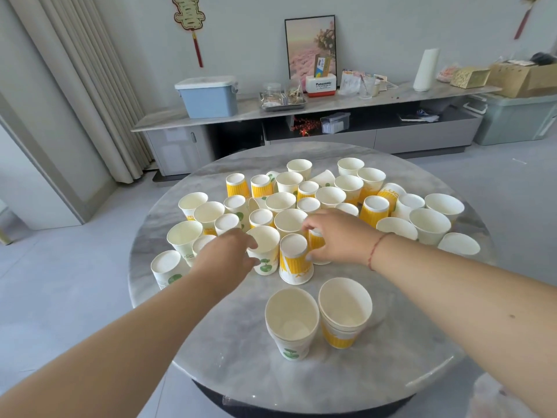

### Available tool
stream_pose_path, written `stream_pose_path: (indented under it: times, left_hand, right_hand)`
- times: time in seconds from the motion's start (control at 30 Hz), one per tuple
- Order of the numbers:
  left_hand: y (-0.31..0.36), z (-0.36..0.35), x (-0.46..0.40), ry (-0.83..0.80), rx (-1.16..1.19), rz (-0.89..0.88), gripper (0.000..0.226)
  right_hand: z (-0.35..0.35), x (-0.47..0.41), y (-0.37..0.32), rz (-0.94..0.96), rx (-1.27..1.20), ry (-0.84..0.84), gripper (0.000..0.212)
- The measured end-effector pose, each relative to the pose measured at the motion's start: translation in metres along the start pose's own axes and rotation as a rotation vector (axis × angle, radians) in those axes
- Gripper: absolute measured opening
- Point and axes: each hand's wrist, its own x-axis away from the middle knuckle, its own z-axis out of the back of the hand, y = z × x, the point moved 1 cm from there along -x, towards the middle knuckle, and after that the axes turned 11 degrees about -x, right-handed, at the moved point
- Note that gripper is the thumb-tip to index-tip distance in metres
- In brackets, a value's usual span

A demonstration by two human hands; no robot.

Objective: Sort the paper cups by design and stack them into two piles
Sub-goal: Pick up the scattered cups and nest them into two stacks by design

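Observation:
Many paper cups crowd the round marble table [229, 342], some white with a green tree print, some yellow-striped, several upside down. Near the front edge stand two short stacks: a green-tree stack [291, 322] on the left and a yellow-striped stack [345, 312] on the right. My left hand [226, 254] grips an upright green-tree cup [266, 251] by its side. My right hand [337, 236] curls round a yellow-striped cup [317, 241], mostly hidden under the fingers. An upside-down yellow cup [295, 259] stands between the two hands.
Behind the table runs a long low cabinet [301, 128] with a blue box [208, 96], a tray of jars and a framed picture. Curtains hang at the left. The table's front part around the two stacks is bare marble.

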Motion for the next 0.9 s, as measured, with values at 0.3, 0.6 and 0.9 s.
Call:
stream_pose_path:
  times: [0.3,0.6,0.9]
  left_hand:
    - [0.007,-0.019,-0.008,-0.044,-0.06,-0.067,0.02]
    - [0.007,-0.005,0.01,0.014,-0.038,-0.053,0.022]
    - [0.014,0.065,0.05,0.219,0.305,0.079,0.013]
  right_hand:
    - [-0.037,-0.037,-0.032,-0.051,0.325,0.04,0.071]
    - [-0.036,-0.018,-0.033,-0.141,0.134,0.022,0.057]
    - [0.045,0.05,-0.02,-0.16,-1.437,0.39,0.04]
